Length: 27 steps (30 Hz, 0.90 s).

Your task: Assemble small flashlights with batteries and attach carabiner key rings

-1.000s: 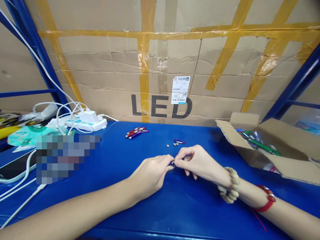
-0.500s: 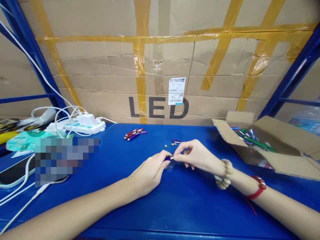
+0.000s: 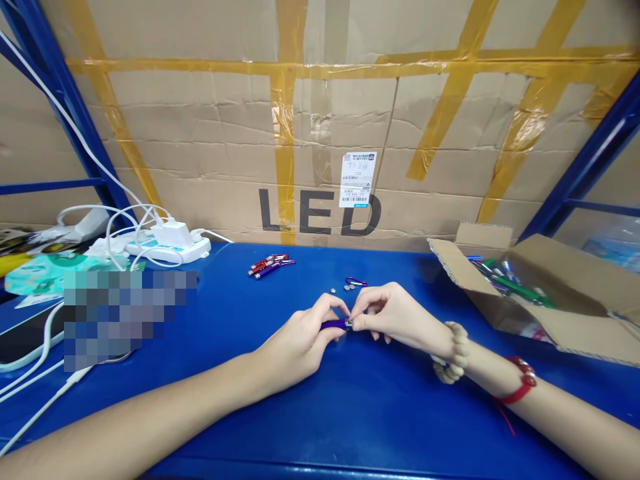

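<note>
My left hand (image 3: 303, 338) is closed round the body of a small purple keychain flashlight (image 3: 333, 325), held roughly level above the blue table. At its silver end the thumb and forefinger of my right hand (image 3: 393, 312) are pinched together; whether a small part sits between them is hidden. Just beyond the fingers lies a purple carabiner clip (image 3: 357, 282). Several button cells (image 3: 349, 287) are scattered beside it. Farther left rests a small group of red and purple keychain flashlights (image 3: 270, 266) with clips.
An open cardboard box (image 3: 525, 313) on the right holds several coloured metal tubes. To the left are a white power strip (image 3: 193, 251) with cables, a phone (image 3: 33, 337) and a green packet (image 3: 45, 275). A big taped carton (image 3: 220, 147) stands behind the table (image 3: 320, 427).
My left fingers have shifted along the purple flashlight, so more of its body shows. Both hands stay together at its silver end. The view has tilted slightly.
</note>
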### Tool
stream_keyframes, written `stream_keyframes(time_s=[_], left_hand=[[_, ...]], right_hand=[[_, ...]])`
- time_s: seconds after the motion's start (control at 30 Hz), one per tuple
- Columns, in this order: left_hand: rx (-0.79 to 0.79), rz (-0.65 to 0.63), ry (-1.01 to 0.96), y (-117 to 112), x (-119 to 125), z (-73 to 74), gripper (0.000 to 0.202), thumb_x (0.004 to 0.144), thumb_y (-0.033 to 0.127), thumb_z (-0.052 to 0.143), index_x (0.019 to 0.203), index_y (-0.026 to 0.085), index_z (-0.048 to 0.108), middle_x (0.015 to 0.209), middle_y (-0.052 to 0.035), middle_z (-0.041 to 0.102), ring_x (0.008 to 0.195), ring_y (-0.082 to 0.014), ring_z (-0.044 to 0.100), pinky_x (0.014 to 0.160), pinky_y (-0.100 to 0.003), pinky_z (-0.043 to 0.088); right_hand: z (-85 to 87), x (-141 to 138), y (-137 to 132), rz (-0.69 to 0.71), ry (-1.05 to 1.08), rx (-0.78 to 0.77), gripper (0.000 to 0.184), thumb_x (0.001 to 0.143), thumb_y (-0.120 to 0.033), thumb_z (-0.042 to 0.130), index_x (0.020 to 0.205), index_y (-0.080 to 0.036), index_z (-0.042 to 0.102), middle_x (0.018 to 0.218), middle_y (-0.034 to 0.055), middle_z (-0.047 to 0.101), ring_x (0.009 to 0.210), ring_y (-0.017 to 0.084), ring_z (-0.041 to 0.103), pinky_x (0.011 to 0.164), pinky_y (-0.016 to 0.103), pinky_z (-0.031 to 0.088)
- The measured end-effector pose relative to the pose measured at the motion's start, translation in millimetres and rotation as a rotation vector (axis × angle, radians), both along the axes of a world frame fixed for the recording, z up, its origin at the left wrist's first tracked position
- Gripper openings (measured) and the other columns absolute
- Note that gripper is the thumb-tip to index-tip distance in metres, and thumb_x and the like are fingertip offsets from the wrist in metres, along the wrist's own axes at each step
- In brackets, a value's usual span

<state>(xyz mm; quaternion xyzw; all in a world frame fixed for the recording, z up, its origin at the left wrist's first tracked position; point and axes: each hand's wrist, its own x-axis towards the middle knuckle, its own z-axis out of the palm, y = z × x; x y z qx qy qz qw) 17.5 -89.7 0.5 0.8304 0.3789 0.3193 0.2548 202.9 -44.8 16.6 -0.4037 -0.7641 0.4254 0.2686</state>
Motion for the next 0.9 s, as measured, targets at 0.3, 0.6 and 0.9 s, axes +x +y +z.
stream_keyframes(time_s=[0.3, 0.6, 0.9], left_hand=[[0.109, 0.006, -0.007, -2.1, -2.0, -0.6, 0.025, 0.087, 0.012, 0.041, 0.11, 0.023, 0.042, 0.095, -0.0005, 0.065, 0.086, -0.0135, 0.063, 0.074, -0.022, 0.046], [0.281, 0.044, 0.052, -0.9, -2.9, -4.8, 0.032, 0.085, 0.01, 0.045, 0.115, 0.023, 0.046, 0.104, -0.001, 0.063, 0.093, -0.0144, 0.06, 0.083, -0.024, 0.046], [0.252, 0.077, 0.042, 1.3, -0.5, -2.0, 0.025, 0.086, 0.015, 0.046, 0.108, 0.022, 0.054, 0.1, -0.0018, 0.066, 0.091, -0.0155, 0.06, 0.083, -0.027, 0.047]], right_hand=[[-0.5, -6.4, -14.6, -0.023, 0.088, 0.148, 0.032, 0.067, -0.044, 0.066, 0.063, -0.012, 0.064, 0.07, 0.002, 0.053, 0.048, 0.008, 0.055, 0.035, 0.016, 0.047], [3.6, -8.5, -17.7, -0.034, 0.016, -0.252, 0.039, 0.065, -0.048, 0.066, 0.063, -0.01, 0.06, 0.049, -0.0019, 0.053, 0.037, 0.003, 0.046, 0.036, 0.014, 0.041], [3.1, -5.9, -11.0, 0.03, 0.069, -0.375, 0.037, 0.059, -0.045, 0.071, 0.055, -0.012, 0.054, 0.045, -0.0054, 0.044, 0.04, 0.002, 0.036, 0.033, 0.011, 0.032]])
